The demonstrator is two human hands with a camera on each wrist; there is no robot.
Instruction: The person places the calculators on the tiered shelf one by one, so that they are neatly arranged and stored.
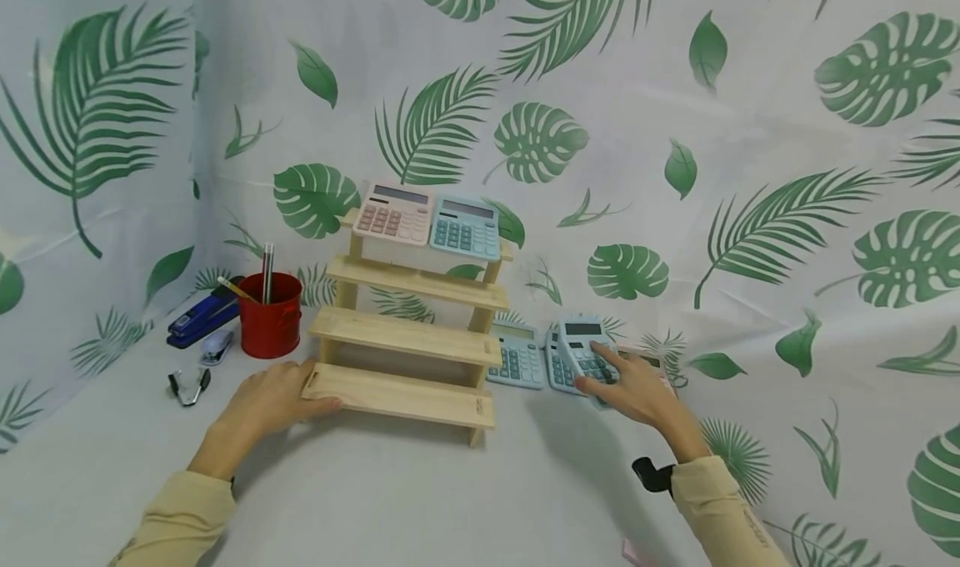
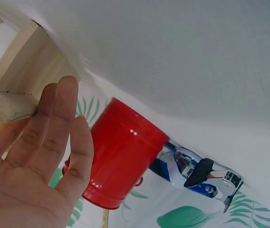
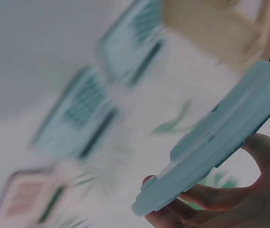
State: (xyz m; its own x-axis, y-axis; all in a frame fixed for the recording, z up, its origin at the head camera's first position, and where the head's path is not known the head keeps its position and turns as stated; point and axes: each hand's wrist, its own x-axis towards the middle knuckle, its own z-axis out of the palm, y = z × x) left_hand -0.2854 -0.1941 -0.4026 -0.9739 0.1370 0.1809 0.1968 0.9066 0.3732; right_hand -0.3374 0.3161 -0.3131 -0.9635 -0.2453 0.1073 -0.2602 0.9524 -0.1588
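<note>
A light blue calculator (image 1: 583, 346) is raised off the table, with my right hand (image 1: 637, 388) gripping it by its sides. The right wrist view shows this blue calculator (image 3: 215, 137) edge-on, my fingers (image 3: 215, 195) against its body. My left hand (image 1: 273, 396) rests at the left end of the bottom board of a stepped wooden shelf (image 1: 405, 338). The fingers (image 2: 61, 114) of that hand look fairly straight in the left wrist view, touching the wood. On the shelf's top step lie a pink calculator (image 1: 393, 214) and another blue calculator (image 1: 465, 227).
Beside the shelf lies a blue calculator (image 1: 517, 354); another blue calculator (image 3: 78, 114) and a pink calculator (image 3: 25, 197) continue the row. Left stand a red pen cup (image 1: 270, 325), a blue stapler (image 1: 202, 313), a small grey stapler (image 1: 217, 346) and a staple remover (image 1: 190, 385).
</note>
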